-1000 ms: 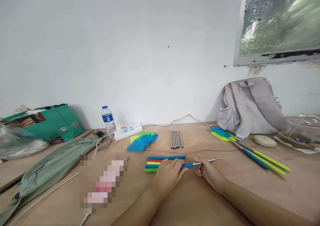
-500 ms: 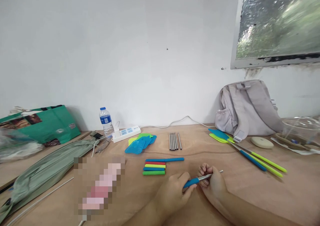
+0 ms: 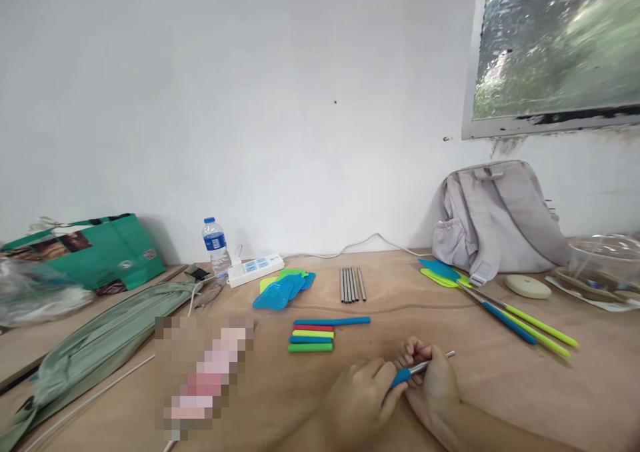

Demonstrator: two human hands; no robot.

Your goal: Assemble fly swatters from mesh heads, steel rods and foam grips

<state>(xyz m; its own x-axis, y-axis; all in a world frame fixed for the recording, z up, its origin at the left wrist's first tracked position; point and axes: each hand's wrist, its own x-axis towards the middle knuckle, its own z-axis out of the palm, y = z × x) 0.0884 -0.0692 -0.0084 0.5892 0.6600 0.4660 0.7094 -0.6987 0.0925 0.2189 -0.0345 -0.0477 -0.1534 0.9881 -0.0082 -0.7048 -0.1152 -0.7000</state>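
Observation:
My left hand [image 3: 357, 402] is closed around a blue handle sleeve [image 3: 401, 378], its fingers hiding most of it. A thin metal rod [image 3: 419, 368] sticks out of the sleeve, and my right hand [image 3: 436, 389] grips it, with the rod's bare end [image 3: 451, 354] showing past the thumb. Beyond my hands lie several coloured handle sleeves in a stack, among them a green one [image 3: 310, 348] and a red one [image 3: 313, 328]. Farther back are several metal tubes [image 3: 349, 285] side by side. Blue, green and yellow swatter heads [image 3: 275, 293] lie in a loose pile.
Fly swatters with blue and yellow-green handles [image 3: 517, 324] lie at the right, near a grey backpack [image 3: 505, 219] and a beige oval object [image 3: 528, 287]. A power strip [image 3: 256, 269], water bottle [image 3: 216, 245], green bag [image 3: 117, 252] and grey-green cloth item [image 3: 105, 339] are leftward. A blurred patch covers something.
Both hands have shifted a little right and down in view. My left hand has come closer to my right, and less of the blue sleeve shows between them.

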